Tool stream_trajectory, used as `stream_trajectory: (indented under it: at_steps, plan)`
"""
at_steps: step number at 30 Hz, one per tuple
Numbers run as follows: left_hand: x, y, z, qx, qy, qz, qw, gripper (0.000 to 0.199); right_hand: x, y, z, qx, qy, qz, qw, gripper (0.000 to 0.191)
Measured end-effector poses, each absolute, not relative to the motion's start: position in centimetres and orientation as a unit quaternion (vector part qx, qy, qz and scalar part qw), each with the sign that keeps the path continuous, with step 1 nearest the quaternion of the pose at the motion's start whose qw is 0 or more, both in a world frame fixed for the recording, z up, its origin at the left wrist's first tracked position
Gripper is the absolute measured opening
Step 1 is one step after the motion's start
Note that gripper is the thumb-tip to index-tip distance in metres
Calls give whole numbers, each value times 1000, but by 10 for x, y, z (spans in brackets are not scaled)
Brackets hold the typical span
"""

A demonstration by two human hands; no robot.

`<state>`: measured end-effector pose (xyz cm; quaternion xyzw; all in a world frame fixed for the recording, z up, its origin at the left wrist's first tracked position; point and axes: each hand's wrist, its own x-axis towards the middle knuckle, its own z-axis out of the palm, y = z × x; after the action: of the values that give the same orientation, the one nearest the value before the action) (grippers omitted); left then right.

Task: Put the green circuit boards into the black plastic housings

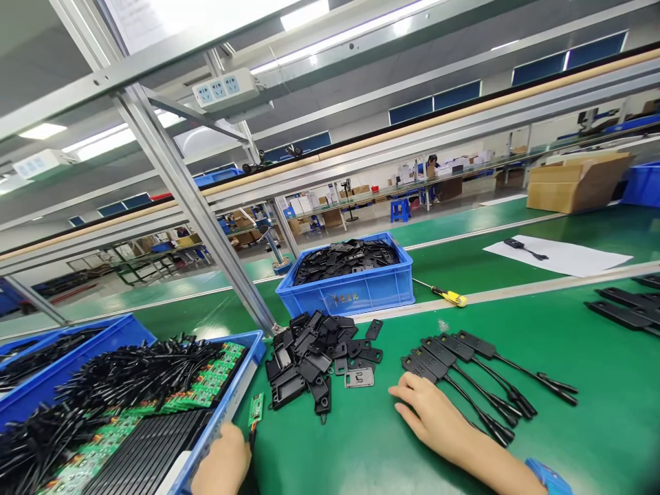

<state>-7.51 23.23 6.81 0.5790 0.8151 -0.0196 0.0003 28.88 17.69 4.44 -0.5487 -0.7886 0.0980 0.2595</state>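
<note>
At the lower left, my left hand [223,459] is closed around the black cable of a small green circuit board [256,410], which points up from the fist. My right hand [420,411] rests low over the green bench, fingers apart and holding nothing. Just beyond its fingertips lies a row of black cased devices [433,359] with split cable tails. Between the hands and farther back is a loose pile of black plastic housings [309,354]. A single cover [359,377] with a pale inner face lies at the pile's near edge.
Left, a blue tray [256,348] holds many circuit boards with cables. Behind the pile stands a blue bin [355,299] of black parts, beside a yellow-handled screwdriver [449,296]. One device sits on white paper [577,260]. A metal post [196,199] rises at the bench's back left.
</note>
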Motion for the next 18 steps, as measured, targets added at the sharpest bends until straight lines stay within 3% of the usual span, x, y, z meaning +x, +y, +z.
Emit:
stream_trajectory:
  at_steps: [6,12,15,18]
  plan:
    - [-54,231,79,591,806,-28,37,35,289,176,41,-534,-777,170,286,25]
    - [-44,225,88,589,808,-7,28,25,285,176,44,-514,-762,224,324,26]
    - [-30,219,100,606,790,89,33,23,280,176,43,-492,-722,330,357,22]
    - [1,212,110,679,673,234,175,24,275,175,38,-433,-611,533,394,32]
